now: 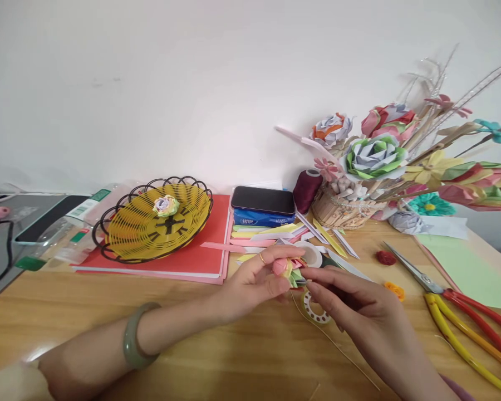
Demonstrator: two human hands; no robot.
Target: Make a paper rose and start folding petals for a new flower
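Between my two hands, over the front middle of the table, is a small paper flower [293, 273] in pink, yellow and green. My left hand [264, 278] is closed round its left side, thumb below and fingers above. From the right, my right hand [346, 295] pinches at the flower's base; whatever lies between those fingertips is too small to make out. Below the hands runs a thin tan cord or wire [338, 340] toward the front edge. A white ring with holes [316, 308] lies just under them, and a white tape roll [311, 254] sits behind.
A yellow woven basket [121, 228] with a paper flower [166, 206] stands on red paper [221, 223]. Paper strips [271, 235] lie before a phone [263, 199]. Scissors [417, 273] and yellow-handled pliers [446, 328] lie right, below a vase of paper flowers [346, 206].
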